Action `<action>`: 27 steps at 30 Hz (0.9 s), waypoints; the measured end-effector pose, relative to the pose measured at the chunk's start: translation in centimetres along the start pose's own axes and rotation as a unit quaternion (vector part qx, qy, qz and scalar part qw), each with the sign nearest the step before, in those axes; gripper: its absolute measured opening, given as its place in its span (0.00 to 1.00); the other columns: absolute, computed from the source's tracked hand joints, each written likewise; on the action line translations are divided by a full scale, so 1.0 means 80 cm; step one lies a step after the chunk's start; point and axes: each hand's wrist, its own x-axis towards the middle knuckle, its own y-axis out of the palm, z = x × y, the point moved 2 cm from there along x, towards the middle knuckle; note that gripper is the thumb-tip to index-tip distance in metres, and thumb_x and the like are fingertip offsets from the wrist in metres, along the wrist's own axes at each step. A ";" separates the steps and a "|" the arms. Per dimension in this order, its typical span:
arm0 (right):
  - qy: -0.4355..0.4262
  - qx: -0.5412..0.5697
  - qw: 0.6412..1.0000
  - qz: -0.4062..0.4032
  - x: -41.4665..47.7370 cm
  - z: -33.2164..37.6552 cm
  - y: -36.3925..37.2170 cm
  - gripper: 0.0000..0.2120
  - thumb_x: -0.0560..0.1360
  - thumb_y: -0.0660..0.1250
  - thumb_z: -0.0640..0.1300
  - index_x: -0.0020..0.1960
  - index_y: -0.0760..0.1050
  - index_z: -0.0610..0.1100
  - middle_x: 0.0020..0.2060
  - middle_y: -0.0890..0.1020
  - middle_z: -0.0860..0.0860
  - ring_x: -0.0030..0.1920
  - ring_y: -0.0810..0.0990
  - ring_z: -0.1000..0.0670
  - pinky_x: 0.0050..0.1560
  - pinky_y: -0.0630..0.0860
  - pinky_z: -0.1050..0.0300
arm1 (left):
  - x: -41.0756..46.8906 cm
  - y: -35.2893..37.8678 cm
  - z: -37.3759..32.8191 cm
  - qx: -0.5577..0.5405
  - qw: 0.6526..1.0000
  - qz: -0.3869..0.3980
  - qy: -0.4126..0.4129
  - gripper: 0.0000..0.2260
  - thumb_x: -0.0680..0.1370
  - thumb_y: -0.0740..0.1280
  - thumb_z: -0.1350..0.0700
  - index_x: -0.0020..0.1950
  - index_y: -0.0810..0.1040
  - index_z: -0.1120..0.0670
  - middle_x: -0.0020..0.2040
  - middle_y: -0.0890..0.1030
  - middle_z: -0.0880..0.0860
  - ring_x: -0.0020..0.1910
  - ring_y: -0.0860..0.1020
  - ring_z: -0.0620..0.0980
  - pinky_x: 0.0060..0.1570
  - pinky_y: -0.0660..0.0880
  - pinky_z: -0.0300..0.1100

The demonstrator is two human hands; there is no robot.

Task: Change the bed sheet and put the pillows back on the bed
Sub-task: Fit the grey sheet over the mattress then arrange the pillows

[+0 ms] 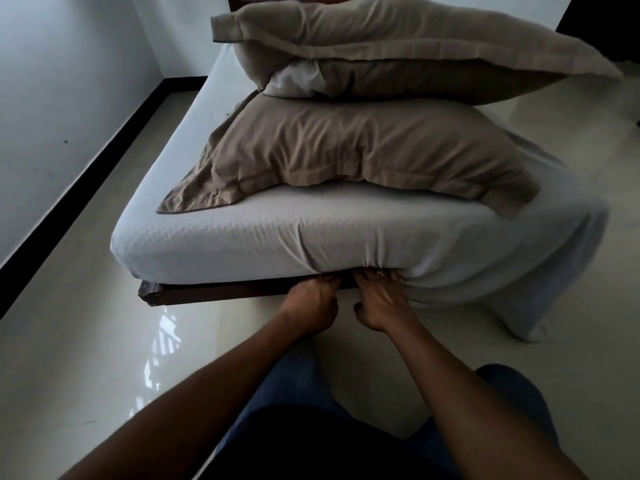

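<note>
The bed carries a white bed sheet [242, 237] stretched over the mattress [138, 244]. At the near left corner the sheet fits smoothly. At the near right corner it hangs loose, falling in folds to the floor [86, 341]. Two brown pillows are stacked on top. The lower pillow [346, 150] lies flat across the foot end, its flange reaching near the sheet's front edge. The upper pillow [398, 46] rests on the lower one's far side, and white filling [298, 76] shows at its open left end. A dark wooden bed frame [214, 294] shows below the mattress.

Both bare arms reach forward and down, side by side, to the bottom edge of the mattress, where the sheet gathers into a puckered bunch. The left hand [313, 292] is knuckles-up with its fingers hidden in the gap above the frame, so I cannot tell whether its grip is clenched on cloth. The right hand [381, 299], just beside it, has a released grip, its fingers stretched and splayed, pressing into the bunched sheet, and its thumb free below.

Blue jeans [294, 386] show on the person's bent legs. A white wall [69, 81] with black skirting [86, 174] runs along the left.
</note>
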 end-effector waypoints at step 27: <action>0.451 0.484 0.695 -0.282 0.019 -0.078 0.005 0.08 0.67 0.78 0.46 0.42 0.86 0.42 0.38 0.87 0.43 0.39 0.84 0.41 0.41 0.75 0.56 | -0.047 -0.020 0.046 -0.033 0.992 -0.116 -0.025 0.17 0.68 0.62 0.63 0.55 0.77 0.59 0.49 0.78 0.57 0.50 0.75 0.60 0.49 0.75 0.51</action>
